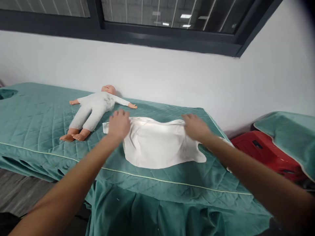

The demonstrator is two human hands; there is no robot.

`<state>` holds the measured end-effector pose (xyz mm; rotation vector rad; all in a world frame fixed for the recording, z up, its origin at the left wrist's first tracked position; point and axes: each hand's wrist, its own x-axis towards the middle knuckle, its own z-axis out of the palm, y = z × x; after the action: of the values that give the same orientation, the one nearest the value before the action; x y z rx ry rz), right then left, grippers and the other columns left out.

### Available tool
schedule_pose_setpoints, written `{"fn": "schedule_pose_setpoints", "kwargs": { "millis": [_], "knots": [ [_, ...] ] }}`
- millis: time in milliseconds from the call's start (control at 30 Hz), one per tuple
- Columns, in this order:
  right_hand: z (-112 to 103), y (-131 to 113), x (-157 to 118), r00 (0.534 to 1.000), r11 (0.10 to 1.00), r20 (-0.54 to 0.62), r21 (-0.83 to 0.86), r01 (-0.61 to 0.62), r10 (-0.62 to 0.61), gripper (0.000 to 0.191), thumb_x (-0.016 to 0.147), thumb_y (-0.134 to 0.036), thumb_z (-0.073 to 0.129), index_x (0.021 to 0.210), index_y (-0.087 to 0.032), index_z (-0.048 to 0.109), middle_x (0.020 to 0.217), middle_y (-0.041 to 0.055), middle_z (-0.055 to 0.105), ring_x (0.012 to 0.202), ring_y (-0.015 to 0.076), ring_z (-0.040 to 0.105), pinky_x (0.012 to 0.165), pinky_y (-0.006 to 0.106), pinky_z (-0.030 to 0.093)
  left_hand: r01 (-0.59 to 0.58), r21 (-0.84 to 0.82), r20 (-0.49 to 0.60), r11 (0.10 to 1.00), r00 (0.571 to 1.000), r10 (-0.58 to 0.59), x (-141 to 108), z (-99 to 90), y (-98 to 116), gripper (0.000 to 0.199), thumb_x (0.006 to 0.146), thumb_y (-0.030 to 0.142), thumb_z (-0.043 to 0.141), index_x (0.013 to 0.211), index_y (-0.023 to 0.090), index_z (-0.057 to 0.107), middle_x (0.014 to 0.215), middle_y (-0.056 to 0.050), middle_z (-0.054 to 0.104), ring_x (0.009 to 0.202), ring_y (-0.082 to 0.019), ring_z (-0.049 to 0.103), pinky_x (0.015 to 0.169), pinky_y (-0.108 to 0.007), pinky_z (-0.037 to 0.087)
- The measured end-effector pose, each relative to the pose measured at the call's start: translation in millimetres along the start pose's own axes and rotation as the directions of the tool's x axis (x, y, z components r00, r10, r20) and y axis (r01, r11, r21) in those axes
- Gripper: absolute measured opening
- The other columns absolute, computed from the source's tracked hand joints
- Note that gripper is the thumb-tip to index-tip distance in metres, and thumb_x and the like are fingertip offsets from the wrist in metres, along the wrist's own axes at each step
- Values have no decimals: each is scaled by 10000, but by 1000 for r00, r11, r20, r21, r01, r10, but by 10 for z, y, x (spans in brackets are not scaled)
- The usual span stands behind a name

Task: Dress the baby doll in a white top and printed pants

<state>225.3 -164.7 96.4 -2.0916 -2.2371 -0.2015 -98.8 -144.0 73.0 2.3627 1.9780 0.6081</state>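
A white cloth garment (159, 142) is stretched between my hands over the green quilted bed cover (44, 114). My left hand (119, 124) has its fingers closed on the upper left edge of the cloth. On the opposite upper edge, my right hand (195, 126) grips the fabric, with its fingertips partly hidden. The lower part of the cloth hangs or lies toward the bed's front edge. A small white piece of fabric sticks out left of my left hand. To the left, a baby doll (94, 106) in a white suit lies on its back, apart from both hands.
A white wall (157, 78) stands behind the bed, with a dark-framed window (162, 34) above. At the right is a red hard case (268, 150), partly under another green cover (290, 131). More white fabric shows behind my right forearm.
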Motion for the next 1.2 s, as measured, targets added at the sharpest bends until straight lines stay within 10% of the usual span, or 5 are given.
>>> {"fn": "schedule_pose_setpoints", "kwargs": {
  "millis": [133,300,533,867,1200],
  "knots": [
    [647,-598,-112,982,981,-10,27,190,-189,507,906,-79,438,1411,-83,485,1487,163,474,1372,271,393,1161,364,282,-199,-113,200,974,955,218,-141,591,435,311,933,146,409,1143,157,637,1212,-112,648,1145,-219,589,1000,-332,465],
    [993,-802,-50,997,996,24,59,-72,71,431,992,-228,337,1294,2,543,1429,237,507,1341,312,438,1133,404,313,-146,-119,284,982,943,175,-53,1032,695,471,984,219,330,1380,19,488,1522,-210,427,1450,-284,352,1183,-413,321],
    [999,-761,235,933,924,82,128,-359,351,569,961,-363,432,1416,-21,425,1386,252,504,1290,420,435,1044,568,365,102,-114,290,988,955,-65,193,1138,796,694,994,377,330,1546,-24,205,1633,-222,162,1516,-332,195,1202,-441,307],
    [1032,-633,533,844,782,-74,426,-456,532,649,861,-203,482,1478,-66,331,1423,215,416,1335,371,344,1089,493,342,-89,-83,125,993,987,99,619,1299,781,631,1022,432,274,1592,184,169,1667,-150,75,1519,-310,199,1217,-453,273],
    [1230,-276,1105,900,880,-58,245,-408,433,681,965,-385,342,1527,-13,240,1537,255,327,1402,393,326,1109,485,329,26,-163,256,986,967,17,1383,1650,934,736,1005,498,213,1558,11,197,1661,-165,-21,1544,-275,73,1251,-393,200]
  ]
}}
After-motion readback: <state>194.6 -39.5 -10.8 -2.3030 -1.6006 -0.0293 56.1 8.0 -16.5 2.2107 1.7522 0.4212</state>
